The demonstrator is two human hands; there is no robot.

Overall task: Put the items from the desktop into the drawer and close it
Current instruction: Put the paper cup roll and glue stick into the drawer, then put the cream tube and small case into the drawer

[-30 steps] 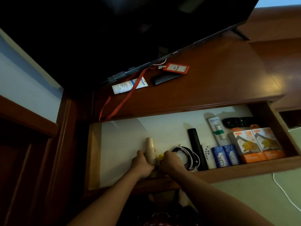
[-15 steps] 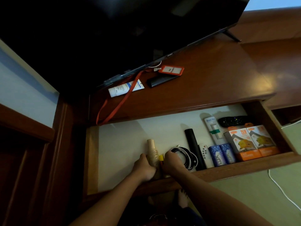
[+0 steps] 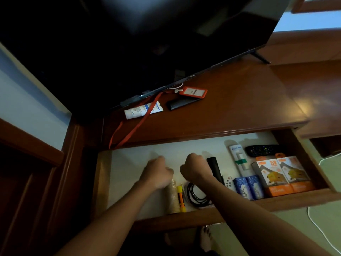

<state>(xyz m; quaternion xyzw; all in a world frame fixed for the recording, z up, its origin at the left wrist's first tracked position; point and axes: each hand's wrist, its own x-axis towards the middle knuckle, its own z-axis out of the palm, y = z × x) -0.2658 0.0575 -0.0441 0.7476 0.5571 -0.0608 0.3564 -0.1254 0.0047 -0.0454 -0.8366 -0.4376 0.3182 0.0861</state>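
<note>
The drawer [image 3: 203, 217] stands pulled out under the desktop [image 3: 230, 108]. My left hand [image 3: 156, 172] and my right hand [image 3: 195, 167] hover side by side above its white floor, fingers curled, holding nothing. Just below them lie a stack of paper cups [image 3: 172, 198], a yellow marker [image 3: 181, 198] and a coiled black cable [image 3: 195, 196]. On the desktop a white tube [image 3: 142, 110], an orange badge holder [image 3: 192, 92] with its orange lanyard [image 3: 132, 130], and a black oblong object [image 3: 181, 104] lie near the TV's lower edge.
The drawer's right part holds a black cylinder [image 3: 214, 169], a small white remote [image 3: 228, 182], two blue boxes [image 3: 248, 187], two orange boxes [image 3: 282, 178], a white carton [image 3: 238, 156] and a black remote [image 3: 263, 149]. A large TV [image 3: 147, 43] overhangs the desk. A white cord [image 3: 317, 222] lies on the floor.
Both hands have let go of the paper cups and the yellow marker and lifted away toward the back of the drawer. The cups and marker now lie by the front wall.
</note>
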